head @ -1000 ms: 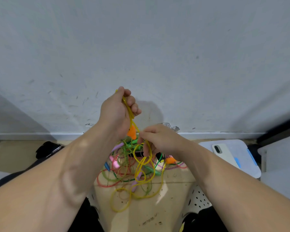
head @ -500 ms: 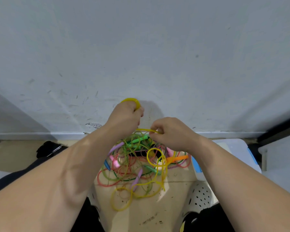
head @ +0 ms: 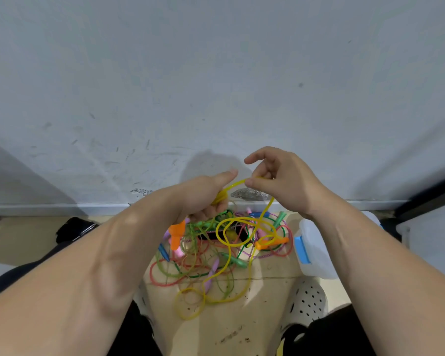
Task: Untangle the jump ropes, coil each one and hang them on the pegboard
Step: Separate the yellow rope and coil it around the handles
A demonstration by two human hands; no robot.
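Left hand (head: 203,196) clenched around yellow rope (head: 231,185); right hand (head: 280,181) thumb and fingers (head: 254,159) pinching same rope above tangled pile (head: 216,247).

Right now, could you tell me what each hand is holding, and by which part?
Both hold the yellow jump rope by its cord: the left hand grips gathered loops, the right hand pinches a strand between thumb and fingers.
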